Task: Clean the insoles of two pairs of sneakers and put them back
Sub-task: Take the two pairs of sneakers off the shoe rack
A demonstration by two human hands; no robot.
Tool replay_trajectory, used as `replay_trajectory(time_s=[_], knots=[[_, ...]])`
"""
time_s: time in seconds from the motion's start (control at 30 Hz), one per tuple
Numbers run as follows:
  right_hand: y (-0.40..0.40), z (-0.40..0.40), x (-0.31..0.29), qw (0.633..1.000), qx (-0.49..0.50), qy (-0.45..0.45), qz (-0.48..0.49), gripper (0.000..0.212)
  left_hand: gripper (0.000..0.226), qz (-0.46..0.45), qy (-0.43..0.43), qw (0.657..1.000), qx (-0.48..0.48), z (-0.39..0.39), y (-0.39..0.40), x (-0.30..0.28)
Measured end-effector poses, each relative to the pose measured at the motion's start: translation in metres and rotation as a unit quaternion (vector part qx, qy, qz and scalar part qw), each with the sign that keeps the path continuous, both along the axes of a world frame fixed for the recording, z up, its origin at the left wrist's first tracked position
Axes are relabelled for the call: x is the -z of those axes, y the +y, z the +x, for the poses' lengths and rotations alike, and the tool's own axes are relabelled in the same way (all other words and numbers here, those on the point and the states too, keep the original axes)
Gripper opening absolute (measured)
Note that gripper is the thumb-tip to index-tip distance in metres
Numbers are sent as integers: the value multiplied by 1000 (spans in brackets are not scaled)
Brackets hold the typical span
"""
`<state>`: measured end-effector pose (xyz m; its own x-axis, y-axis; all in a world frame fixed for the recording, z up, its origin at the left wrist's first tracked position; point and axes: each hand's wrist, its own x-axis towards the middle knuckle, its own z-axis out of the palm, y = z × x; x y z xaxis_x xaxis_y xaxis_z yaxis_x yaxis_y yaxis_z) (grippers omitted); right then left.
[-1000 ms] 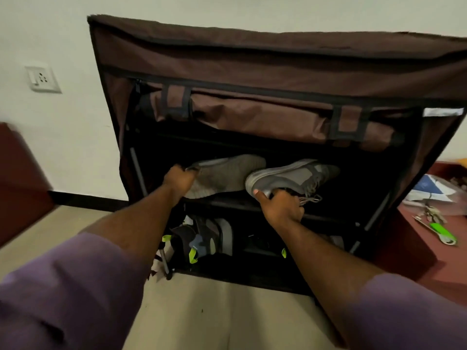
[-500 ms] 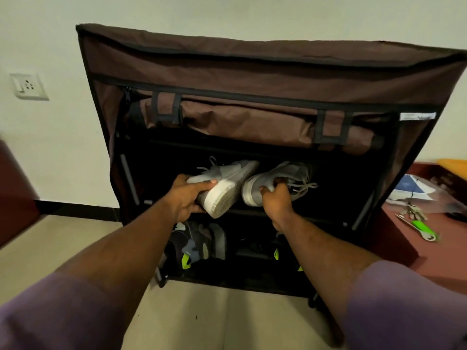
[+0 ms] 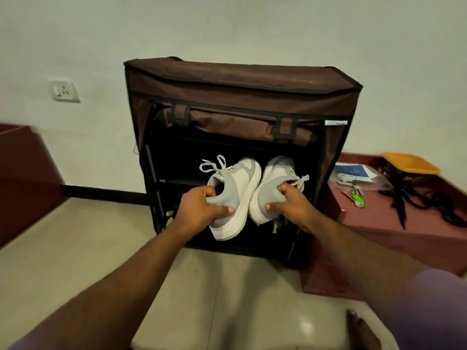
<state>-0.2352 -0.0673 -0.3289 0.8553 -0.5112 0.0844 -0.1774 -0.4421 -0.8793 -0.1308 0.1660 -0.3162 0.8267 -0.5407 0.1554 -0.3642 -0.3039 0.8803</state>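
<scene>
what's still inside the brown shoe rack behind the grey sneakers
Inside the shoe rack, only neon-green bits of footwear show low down. The grey sneakers, left hand and right hand cover the middle; the rest is too dark.

Home room: fabric shoe rack [image 3: 242, 97], wall socket [image 3: 64, 91], keys [image 3: 353, 194] on ledge [image 3: 417, 236].

Bare floor [image 3: 75, 248] lies open from 6 to 9 o'clock below the hands. At 12 o'clock the shoe rack [image 3: 240, 82] blocks the way, its rolled flap [image 3: 240, 125] overhanging the opening. At 3 o'clock a maroon ledge [image 3: 379, 231] carries keys [image 3: 353, 195], cords [image 3: 417, 200] and a yellow basket [image 3: 410, 165].
</scene>
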Motion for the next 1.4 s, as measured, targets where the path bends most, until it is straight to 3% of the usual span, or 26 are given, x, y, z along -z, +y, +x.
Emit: replay_trajectory(time_s=[0.1,0.23,0.43,0.57,0.93,1.23,1.33,1.4], knots=[[25,-56,-4,995,-36,43,-81,32,43,27,-13,1000,5,-56,32,8],[69,-113,-3,990,-58,65,-114,32,41,81,-24,996,-8,-109,57,28],[116,-158,46,971,-101,121,-179,25,38,147,-11,989,-15,-168,68,73],[122,-159,96,960,-105,175,-189,33,37,194,-3,981,-18,-175,58,125],[99,-127,204,938,-94,297,-151,28,30,287,37,957,7,-146,4,239],[65,-106,216,944,-62,261,-193,36,42,283,72,956,34,-154,-43,319],[56,-96,217,937,-62,263,-220,34,44,280,70,951,113,-171,-60,339],[51,-90,222,934,-72,267,-224,33,27,262,95,943,184,-179,-61,345]])
